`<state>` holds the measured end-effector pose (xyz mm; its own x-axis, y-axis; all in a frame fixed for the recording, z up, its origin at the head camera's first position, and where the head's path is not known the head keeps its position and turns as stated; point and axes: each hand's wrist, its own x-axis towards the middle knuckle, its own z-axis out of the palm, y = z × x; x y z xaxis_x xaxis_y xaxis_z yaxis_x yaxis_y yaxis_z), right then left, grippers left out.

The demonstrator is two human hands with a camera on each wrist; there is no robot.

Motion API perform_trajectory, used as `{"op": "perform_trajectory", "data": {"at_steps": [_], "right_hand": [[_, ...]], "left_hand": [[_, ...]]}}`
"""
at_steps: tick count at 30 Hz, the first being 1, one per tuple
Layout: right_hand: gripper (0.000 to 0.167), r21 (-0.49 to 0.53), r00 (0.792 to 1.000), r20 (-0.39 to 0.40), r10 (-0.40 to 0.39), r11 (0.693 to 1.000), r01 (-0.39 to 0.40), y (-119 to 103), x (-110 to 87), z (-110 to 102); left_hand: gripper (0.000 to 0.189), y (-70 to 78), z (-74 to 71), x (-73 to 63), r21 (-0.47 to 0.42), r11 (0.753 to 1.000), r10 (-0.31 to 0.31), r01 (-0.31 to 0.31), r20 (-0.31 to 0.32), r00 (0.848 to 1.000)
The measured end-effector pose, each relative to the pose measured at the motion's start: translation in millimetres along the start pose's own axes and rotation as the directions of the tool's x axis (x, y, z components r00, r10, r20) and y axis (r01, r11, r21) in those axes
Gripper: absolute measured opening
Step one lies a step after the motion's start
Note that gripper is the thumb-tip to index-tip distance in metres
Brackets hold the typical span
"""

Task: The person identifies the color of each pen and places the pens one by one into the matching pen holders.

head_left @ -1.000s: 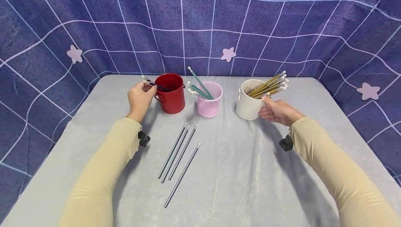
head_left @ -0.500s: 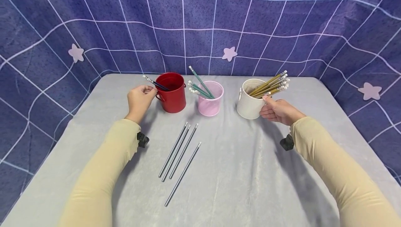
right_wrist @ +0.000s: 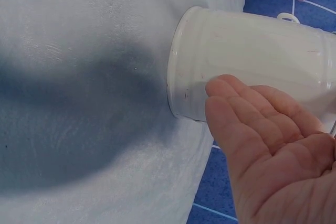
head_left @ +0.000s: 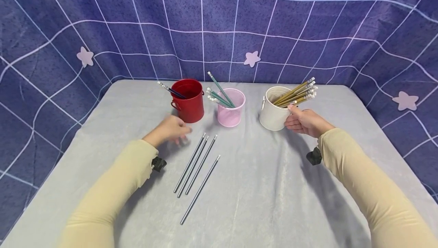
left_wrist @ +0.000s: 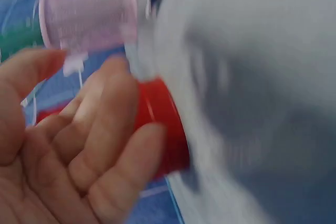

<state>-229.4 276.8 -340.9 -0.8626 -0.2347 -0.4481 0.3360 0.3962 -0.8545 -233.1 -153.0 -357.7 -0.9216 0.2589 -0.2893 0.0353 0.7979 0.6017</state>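
My left hand (head_left: 172, 129) is blurred in front of the red bucket (head_left: 192, 107), fingers loosely bent with nothing between them. Dark blue pencils (head_left: 175, 92) lean out of that bucket to the left. Just right of this hand, several shiny dark pencils (head_left: 191, 164) lie on the grey cloth. My right hand (head_left: 304, 121) rests against the side of the white bucket (head_left: 270, 116), thumb up by the rim. In the right wrist view its fairly straight fingers (right_wrist: 231, 124) lie along the bucket wall. Gold pencils (head_left: 292, 95) tilt rightward from the white bucket.
Between the two buckets stands a pink mesh cup (head_left: 230, 116) with teal pencils (head_left: 220, 97) leaning left. A grey cloth (head_left: 253, 187) covers the table. Behind it hangs a blue curtain (head_left: 219, 12) with pale grid lines and stars.
My left hand has let go of the dark blue pencil, which stays in the red bucket, and has moved down and right towards the lying pencils. The right hand has stayed at the white bucket.
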Motion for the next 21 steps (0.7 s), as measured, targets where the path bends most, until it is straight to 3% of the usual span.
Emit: {"op": "perform_trajectory", "data": {"at_steps": [3,7,15,21], "right_hand": [[0.081,0.001,1.0,-0.005,0.0,1.0,0.0,-0.1,0.1,0.6],[0.082,0.007,1.0,-0.005,0.001,1.0,-0.001,-0.1,0.5,0.9],[0.081,0.008,1.0,-0.011,0.011,1.0,-0.011,0.8,1.5,2.1],[0.083,0.004,1.0,-0.009,0.008,1.0,-0.008,-0.1,0.7,1.0]], "left_hand": [[0.023,5.2,12.6,-4.6,0.065,0.998,0.001,-0.011,0.154,0.988],[0.018,6.6,25.7,-5.4,0.063,0.998,0.006,-0.023,0.248,0.969],[0.015,7.8,37.0,2.2,0.102,0.995,-0.019,-0.006,0.244,0.97],[0.017,11.4,40.5,3.6,0.084,0.996,-0.045,0.026,0.229,0.972]]}}
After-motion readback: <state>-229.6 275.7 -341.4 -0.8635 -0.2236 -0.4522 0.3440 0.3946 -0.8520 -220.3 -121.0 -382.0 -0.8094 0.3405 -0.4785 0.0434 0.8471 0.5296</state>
